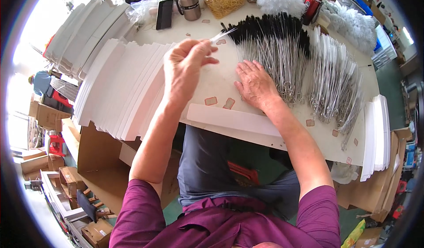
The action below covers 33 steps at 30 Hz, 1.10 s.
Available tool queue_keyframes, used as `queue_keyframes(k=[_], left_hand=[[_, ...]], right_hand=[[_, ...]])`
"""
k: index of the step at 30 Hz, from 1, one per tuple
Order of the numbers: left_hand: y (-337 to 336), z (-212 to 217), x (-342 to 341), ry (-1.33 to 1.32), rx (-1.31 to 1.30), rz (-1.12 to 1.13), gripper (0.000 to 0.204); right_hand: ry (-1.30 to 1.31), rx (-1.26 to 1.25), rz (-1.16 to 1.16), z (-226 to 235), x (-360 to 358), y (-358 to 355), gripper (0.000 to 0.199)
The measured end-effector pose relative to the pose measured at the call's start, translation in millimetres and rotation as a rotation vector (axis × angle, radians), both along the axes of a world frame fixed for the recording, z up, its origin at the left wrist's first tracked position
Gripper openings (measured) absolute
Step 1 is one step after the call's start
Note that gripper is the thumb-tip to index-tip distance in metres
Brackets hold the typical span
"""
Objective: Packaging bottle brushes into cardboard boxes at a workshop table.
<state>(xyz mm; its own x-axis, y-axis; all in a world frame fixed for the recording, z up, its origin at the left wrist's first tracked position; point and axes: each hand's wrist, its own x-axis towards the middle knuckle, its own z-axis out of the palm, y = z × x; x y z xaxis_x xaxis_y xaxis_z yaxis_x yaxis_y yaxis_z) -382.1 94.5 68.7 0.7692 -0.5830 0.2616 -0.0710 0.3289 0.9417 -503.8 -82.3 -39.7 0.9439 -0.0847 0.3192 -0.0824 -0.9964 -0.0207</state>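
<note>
My left hand (187, 66) is raised over the table with thumb and fingers pinched together. From its fingertips a thin whitish, see-through piece (219, 36) points toward the black brush tips; motion blur hides its exact kind. My right hand (256, 82) lies palm down with its fingers extended, beside a heap of wire-handled brushes with black bristles (278, 33). To the right of that heap lies a bundle of similar brushes with white bristles (333, 66). A long narrow white carton (234, 119) rests along the front edge, between my forearms.
Rows of white cartons (121, 80) cover the left side; more white cartons (376, 135) stand at the right edge. Behind are a phone (164, 14), a steel flask (189, 4), a bag of yellow rubber bands (224, 2) and a red can (312, 5). A cardboard box (101, 159) stands below left.
</note>
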Motion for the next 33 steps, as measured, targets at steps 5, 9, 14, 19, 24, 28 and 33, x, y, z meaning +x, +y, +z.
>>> queue_keyframes(k=[5,9,14,19,24,28,33], left_hand=[[20,43,-21,-0.017,-0.154,0.040,0.019],[39,42,-52,0.086,-0.275,-0.090,0.023],[47,29,-94,0.227,-0.339,-0.378,0.024],[35,7,-122,0.560,-0.334,-0.511,0.027],[32,-31,-134,0.822,-0.137,-0.691,0.031],[29,-30,-154,0.910,-0.118,-0.723,0.034],[28,-47,-162,0.919,0.024,-0.737,0.034]], right_hand=[[0.028,0.027,-0.036,11,-3,0,0.049],[-0.035,0.809,0.067,52,-36,27,0.052],[-0.090,1.798,0.401,93,-77,62,0.067],[-0.454,2.050,0.461,93,-124,54,0.056],[-0.645,2.035,0.242,72,-157,48,0.039],[-0.747,2.035,0.129,61,-181,50,0.036],[-0.796,2.007,0.050,60,-195,54,0.037]])
